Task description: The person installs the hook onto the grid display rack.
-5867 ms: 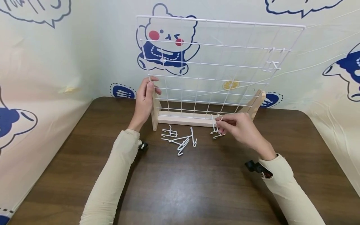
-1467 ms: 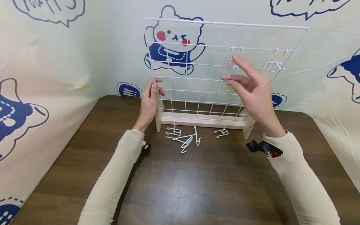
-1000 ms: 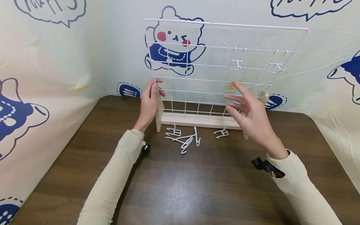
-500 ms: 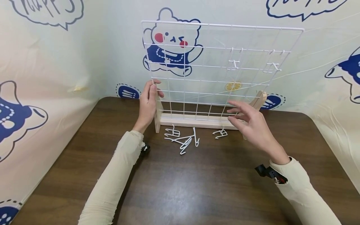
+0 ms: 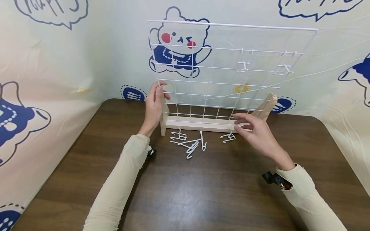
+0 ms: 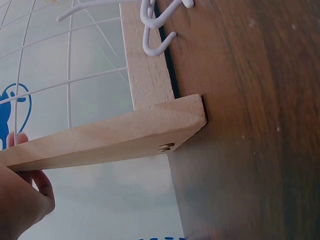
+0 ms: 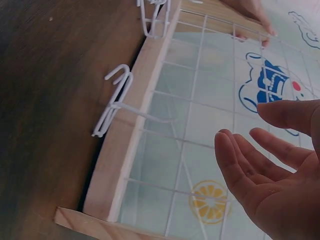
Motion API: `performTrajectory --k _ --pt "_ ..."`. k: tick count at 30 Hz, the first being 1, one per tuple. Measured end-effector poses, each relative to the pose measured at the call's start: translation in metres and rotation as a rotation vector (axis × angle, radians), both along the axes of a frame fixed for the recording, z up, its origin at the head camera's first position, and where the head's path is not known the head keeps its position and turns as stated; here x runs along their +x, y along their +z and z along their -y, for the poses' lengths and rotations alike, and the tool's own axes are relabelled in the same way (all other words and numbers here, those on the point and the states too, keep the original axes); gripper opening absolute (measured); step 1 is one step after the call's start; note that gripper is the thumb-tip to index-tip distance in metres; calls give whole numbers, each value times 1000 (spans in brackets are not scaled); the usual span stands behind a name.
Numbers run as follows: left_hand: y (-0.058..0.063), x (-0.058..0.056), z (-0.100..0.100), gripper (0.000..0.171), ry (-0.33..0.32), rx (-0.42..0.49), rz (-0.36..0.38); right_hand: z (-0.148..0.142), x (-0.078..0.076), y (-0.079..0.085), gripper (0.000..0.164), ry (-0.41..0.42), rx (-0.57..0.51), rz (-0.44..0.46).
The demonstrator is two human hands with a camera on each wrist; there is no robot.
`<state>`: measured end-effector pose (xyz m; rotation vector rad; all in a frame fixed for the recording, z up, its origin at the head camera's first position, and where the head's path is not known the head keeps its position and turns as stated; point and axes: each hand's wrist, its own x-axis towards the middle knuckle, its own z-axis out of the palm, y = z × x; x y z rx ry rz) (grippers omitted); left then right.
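Note:
A white wire grid panel (image 5: 208, 66) leans back in a wooden stand (image 5: 199, 124) on the table. My left hand (image 5: 154, 106) grips the panel's left edge together with the stand's left post (image 6: 115, 132). Two white wire hooks hang near the panel's upper right, an inner hook (image 5: 244, 66) and an outer hook (image 5: 285, 68). My right hand (image 5: 257, 130) is in the air before the stand's right half, fingers parted with nothing between them. Just left of its fingertips in the head view, a single hook (image 7: 114, 107) lies on the table, its prong pointing up.
Several more white hooks (image 5: 192, 148) lie in a loose, overlapping group before the stand's left half, one hook (image 5: 180, 136) closest to it. The stand's right post (image 5: 267, 107) rises behind my right hand. A printed cloth (image 5: 115, 57) hangs behind the brown table (image 5: 185, 192).
Earlier my right hand pinched a hook low over the table; that inner hook now hangs on the panel. The hand has since come down towards the lone hook. My left hand keeps its grip.

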<state>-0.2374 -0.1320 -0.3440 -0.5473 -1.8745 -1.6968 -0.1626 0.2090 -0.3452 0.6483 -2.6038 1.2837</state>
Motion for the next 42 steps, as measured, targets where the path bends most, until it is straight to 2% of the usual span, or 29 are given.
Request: performTrajectory --k 5,13,18,28,34,42 --pt "0 0 -1 30 -10 2 8 -2 -4 -6 33 -14 41 12" --pt "-1 1 -1 30 18 0 24 -3 -10 -19 30 4 81 47" --pt "-4 -1 -1 32 1 5 24 -4 -12 -29 31 3 105 63" --pt "-2 1 3 33 -28 -6 36 -6 -20 -50 34 46 112 105" --pt "-2 0 4 34 -43 -9 31 -7 -19 -53 16 33 205 51" --pt "-2 -2 5 33 -39 -13 22 -9 -21 -52 12 35 228 57"
